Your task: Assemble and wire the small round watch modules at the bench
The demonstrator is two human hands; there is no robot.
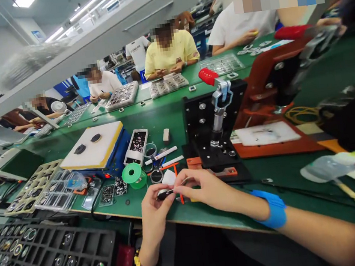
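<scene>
My left hand (153, 209), with a bead bracelet at the wrist, pinches a small round watch-like part (163, 194), dark with a pale rim, between thumb and fingers. Closed fingers of my right hand (203, 188) meet the part's right side; what they grip, if anything, is too small and covered to name. A blue band (271, 208) circles my right wrist. Both hands are held over the near edge of the green bench (187, 213). Just behind them lie orange sticks (170, 166) and a round black-rimmed piece (156, 176).
A green spool (134, 176) stands left of my hands. Beyond are a foam-topped blue box (91, 145) and a parts tray (136, 146). Toggle presses, black (195, 122) and orange (255, 84), rise at right, near a clear bottle (327, 168). A compartment tray (44, 257) sits lower left. Co-workers sit opposite.
</scene>
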